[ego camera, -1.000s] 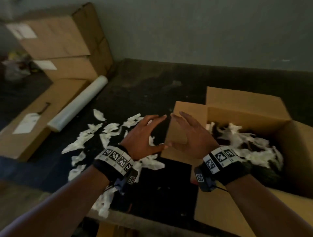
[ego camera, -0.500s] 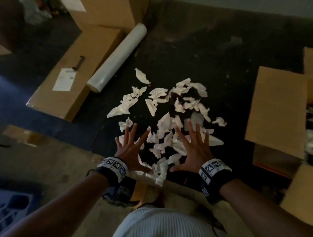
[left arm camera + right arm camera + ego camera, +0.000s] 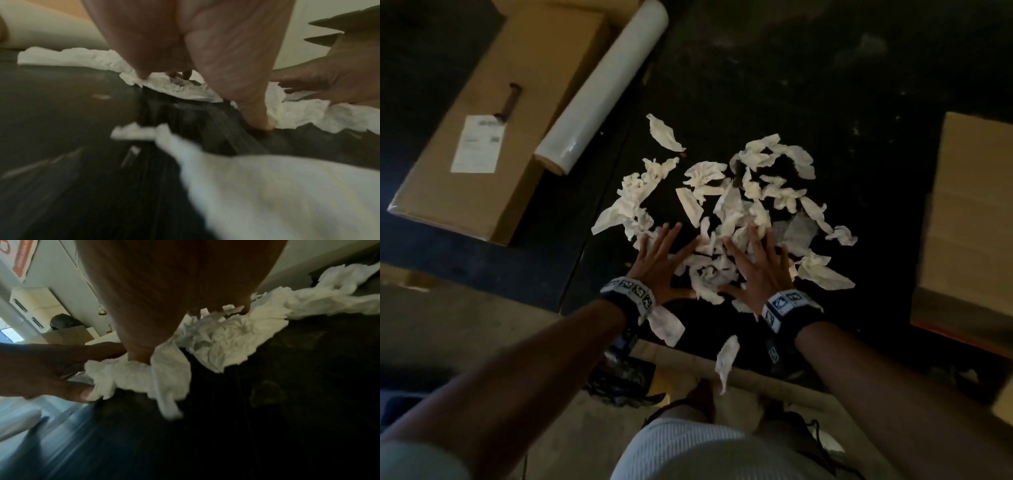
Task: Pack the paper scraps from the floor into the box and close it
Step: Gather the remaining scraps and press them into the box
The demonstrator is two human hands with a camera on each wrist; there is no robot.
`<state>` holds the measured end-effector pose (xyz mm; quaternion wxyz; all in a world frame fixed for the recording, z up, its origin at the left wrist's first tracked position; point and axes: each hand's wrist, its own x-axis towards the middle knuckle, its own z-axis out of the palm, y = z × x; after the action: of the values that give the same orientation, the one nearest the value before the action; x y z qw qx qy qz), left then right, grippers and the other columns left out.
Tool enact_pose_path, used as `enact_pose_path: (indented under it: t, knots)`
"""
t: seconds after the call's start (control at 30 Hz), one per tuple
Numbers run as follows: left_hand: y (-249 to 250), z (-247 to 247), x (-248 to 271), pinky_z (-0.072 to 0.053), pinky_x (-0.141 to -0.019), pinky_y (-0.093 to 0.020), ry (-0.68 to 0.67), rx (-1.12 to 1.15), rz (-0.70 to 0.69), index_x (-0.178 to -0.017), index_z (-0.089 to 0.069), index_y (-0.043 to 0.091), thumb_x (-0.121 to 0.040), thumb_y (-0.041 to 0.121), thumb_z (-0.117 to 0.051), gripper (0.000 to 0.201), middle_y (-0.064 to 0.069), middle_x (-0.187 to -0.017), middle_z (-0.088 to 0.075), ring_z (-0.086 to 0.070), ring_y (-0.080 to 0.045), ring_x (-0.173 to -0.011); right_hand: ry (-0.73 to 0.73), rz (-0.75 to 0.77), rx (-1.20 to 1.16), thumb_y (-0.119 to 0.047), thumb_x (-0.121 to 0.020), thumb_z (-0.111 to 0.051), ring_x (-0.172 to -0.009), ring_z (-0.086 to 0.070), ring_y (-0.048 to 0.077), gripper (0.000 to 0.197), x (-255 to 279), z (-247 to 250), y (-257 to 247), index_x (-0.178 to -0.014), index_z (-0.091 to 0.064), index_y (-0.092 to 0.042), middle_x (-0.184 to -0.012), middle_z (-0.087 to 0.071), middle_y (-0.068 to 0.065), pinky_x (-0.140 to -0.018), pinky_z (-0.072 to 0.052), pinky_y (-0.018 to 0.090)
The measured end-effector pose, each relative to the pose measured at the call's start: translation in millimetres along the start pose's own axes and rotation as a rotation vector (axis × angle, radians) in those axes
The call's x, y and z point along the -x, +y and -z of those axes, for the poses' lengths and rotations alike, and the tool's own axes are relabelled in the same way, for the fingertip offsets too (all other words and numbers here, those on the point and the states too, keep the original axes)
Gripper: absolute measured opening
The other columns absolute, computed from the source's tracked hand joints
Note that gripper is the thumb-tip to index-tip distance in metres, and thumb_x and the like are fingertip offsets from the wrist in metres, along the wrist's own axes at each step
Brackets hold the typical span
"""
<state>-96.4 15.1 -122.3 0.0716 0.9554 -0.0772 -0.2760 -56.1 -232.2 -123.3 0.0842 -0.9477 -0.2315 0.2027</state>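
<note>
The label [image 3: 477,144] on the closed carton [image 3: 493,113] is too blurred to read.

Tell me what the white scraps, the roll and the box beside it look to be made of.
Scraps: thin tissue-like paper, matte, crumpled with torn edges. Roll: probably clear plastic stretch film, milky with a slight sheen; could be paper. Box: brown cardboard, matte, carrying a white label.

Far left: flat carton [image 3: 493,113] on the floor, white label [image 3: 477,144] on its top, dark-handled tool [image 3: 508,104] lying just above the label. White film roll [image 3: 602,85] leans along the carton's right edge. Crumpled black bag [image 3: 619,380] near the bottom. Right wrist view: more stacked cartons [image 3: 37,305] against a wall.
</note>
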Motion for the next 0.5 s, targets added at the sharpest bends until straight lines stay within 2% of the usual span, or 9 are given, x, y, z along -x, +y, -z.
enact_pose_path:
  t: [0.13, 0.2, 0.27, 0.33, 0.4, 0.47, 0.5]
  knots:
    - [4, 11, -4, -0.002, -0.123, -0.067, 0.075, 0.025, -0.046, -0.159, 0.008, 0.048, -0.078, 0.083, -0.057, 0.11, 0.0, -0.17, 0.016, 0.021, -0.033, -0.154, 0.073, 0.068, -0.025, -0.065, -0.082, -0.063, -0.151, 0.013, 0.04, 0.095, -5, 18, 0, -0.157, -0.009, -0.043, -0.166, 0.017, 0.006, -0.116, -0.009, 0.066]
    - [8, 13, 6, -0.002, -0.123, -0.065, 0.147, 0.063, -0.075, -0.16, 0.004, 0.047, -0.08, 0.079, -0.057, 0.106, 0.002, -0.171, 0.012, 0.02, -0.031, -0.155, 0.134, 0.124, -0.072, -0.056, -0.085, -0.061, -0.152, 0.009, 0.037, 0.087, 6, 27, -4, -0.158, -0.017, -0.038, -0.167, 0.011, 0.008, -0.117, -0.011, 0.061]
    - [11, 11, 23, 0.002, -0.124, -0.062, 0.187, 0.117, -0.097, -0.16, 0.004, 0.048, -0.08, 0.08, -0.057, 0.105, 0.004, -0.171, 0.014, 0.022, -0.027, -0.155, 0.188, 0.199, -0.111, -0.045, -0.085, -0.062, -0.152, -0.009, 0.036, 0.078, 25, 33, -10, -0.155, -0.032, -0.03, -0.166, -0.008, 0.012, -0.118, -0.021, 0.057]
    - [10, 0, 44, 0.005, -0.123, -0.059, 0.195, 0.143, -0.112, -0.159, 0.006, 0.05, -0.078, 0.081, -0.059, 0.108, 0.004, -0.17, 0.018, 0.023, -0.026, -0.155, 0.226, 0.297, -0.125, -0.04, -0.083, -0.065, -0.141, -0.034, 0.033, 0.068, 51, 31, -15, -0.146, -0.048, -0.022, -0.156, -0.032, 0.015, -0.108, -0.039, 0.056]
    - [6, -16, 65, 0.005, -0.123, -0.059, 0.188, 0.137, -0.12, -0.159, 0.007, 0.05, -0.076, 0.083, -0.061, 0.112, 0.004, -0.17, 0.021, 0.023, -0.027, -0.155, 0.187, 0.392, -0.113, -0.046, -0.081, -0.067, -0.131, -0.044, 0.03, 0.066, 81, 19, -15, -0.14, -0.054, -0.019, -0.147, -0.042, 0.014, -0.099, -0.046, 0.052]
    - [3, -34, 81, 0.006, -0.121, -0.062, 0.167, 0.099, -0.111, -0.159, 0.008, 0.048, -0.073, 0.084, -0.061, 0.116, 0.001, -0.169, 0.025, 0.024, -0.031, -0.154, 0.084, 0.451, -0.062, -0.058, -0.081, -0.063, -0.137, -0.039, 0.031, 0.075, 104, 2, -10, -0.145, -0.048, -0.023, -0.153, -0.037, 0.013, -0.105, -0.041, 0.051]
    - [3, -43, 85, 0.007, -0.12, -0.063, 0.144, 0.077, -0.101, -0.159, 0.01, 0.048, -0.073, 0.086, -0.059, 0.117, -0.001, -0.168, 0.028, 0.026, -0.033, -0.153, 0.028, 0.459, -0.023, -0.066, -0.081, -0.058, -0.144, -0.029, 0.032, 0.081, 111, -7, -7, -0.151, -0.041, -0.027, -0.159, -0.029, 0.012, -0.111, -0.034, 0.051]
